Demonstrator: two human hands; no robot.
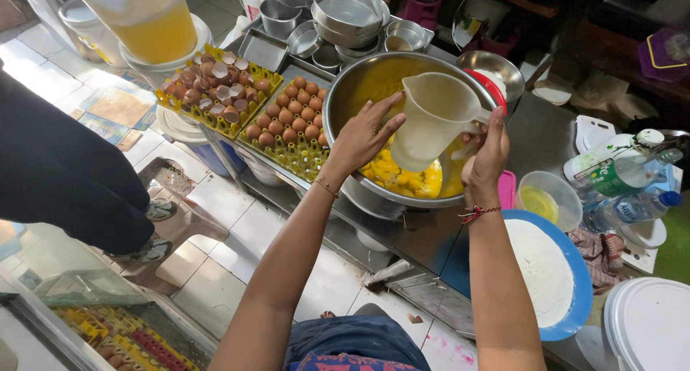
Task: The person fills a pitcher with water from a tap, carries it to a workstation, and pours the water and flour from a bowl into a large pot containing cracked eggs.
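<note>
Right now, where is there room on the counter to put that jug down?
Bare steel counter shows right of the big steel bowl, between the small steel bowl and the clear plastic tub. Behind, stacked steel pans crowd it; left, the yellow egg trays; in front, the blue flour basin.

Bare arms, no sleeves. On the left hand [363, 137] side, a thin gold bracelet [327, 188] at the wrist; at three o'clock, the right hand [487, 152] wears a red braided string bracelet [477, 213]. At six o'clock, blue denim [352, 342] above patterned red-blue fabric [338, 362].
</note>
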